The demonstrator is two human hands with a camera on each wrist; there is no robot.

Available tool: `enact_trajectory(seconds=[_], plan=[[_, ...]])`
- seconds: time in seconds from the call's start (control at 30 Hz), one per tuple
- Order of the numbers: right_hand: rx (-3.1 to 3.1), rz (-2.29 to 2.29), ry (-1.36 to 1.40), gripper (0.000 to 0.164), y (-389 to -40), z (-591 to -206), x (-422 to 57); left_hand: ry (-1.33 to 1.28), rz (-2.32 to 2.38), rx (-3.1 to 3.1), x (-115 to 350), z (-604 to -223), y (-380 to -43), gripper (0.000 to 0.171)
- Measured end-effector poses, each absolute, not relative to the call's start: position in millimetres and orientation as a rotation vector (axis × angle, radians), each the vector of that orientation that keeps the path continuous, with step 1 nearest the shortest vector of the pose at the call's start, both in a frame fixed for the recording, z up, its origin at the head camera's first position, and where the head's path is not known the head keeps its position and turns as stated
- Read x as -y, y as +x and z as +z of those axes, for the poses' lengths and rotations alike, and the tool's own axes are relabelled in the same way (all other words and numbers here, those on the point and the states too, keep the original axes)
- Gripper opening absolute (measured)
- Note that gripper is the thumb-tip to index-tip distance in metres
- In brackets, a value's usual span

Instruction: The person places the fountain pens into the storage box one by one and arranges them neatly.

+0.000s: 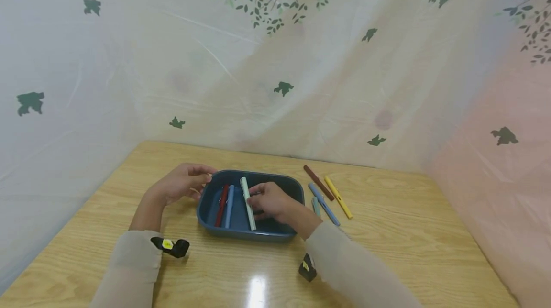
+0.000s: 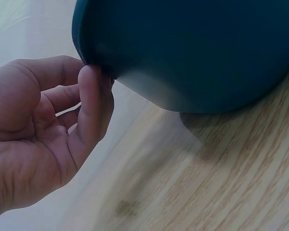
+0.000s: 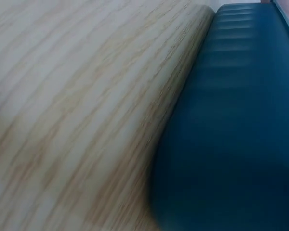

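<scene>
Sleeved forearms lead in from the near edge to a dark blue tray (image 1: 275, 180) on the worktop (image 1: 387, 250). Left hand (image 1: 181, 184): fingers (image 2: 94, 103) loosely curled, touching the tray's outer corner, gripping nothing. Right hand (image 1: 270, 201): fingers lie on the white pen (image 1: 247, 203) inside the tray; grip cannot be confirmed. Beside those fingers lie a red pen (image 1: 222, 204) and a blue pen (image 1: 229, 205).

Count: three pens in the tray; four outside, right of the right hand: brown (image 1: 318, 182), yellow (image 1: 338, 197), blue (image 1: 324, 204), teal (image 1: 316, 206). Judgement: sorting roughly half done.
</scene>
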State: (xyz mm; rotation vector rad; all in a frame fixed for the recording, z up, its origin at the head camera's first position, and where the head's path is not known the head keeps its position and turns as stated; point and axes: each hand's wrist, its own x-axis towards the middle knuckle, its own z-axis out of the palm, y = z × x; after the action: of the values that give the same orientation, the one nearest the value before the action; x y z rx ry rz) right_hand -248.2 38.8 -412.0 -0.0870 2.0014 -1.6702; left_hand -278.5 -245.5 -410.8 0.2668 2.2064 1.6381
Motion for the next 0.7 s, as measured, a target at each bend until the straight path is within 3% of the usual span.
enact_trajectory(seconds=[0.7], plan=[[-1.926, -1.69, 0.102, 0.025, -244, -408, -23, 0.295, 1.656, -2.187, 245, -411, -276, 0.04]])
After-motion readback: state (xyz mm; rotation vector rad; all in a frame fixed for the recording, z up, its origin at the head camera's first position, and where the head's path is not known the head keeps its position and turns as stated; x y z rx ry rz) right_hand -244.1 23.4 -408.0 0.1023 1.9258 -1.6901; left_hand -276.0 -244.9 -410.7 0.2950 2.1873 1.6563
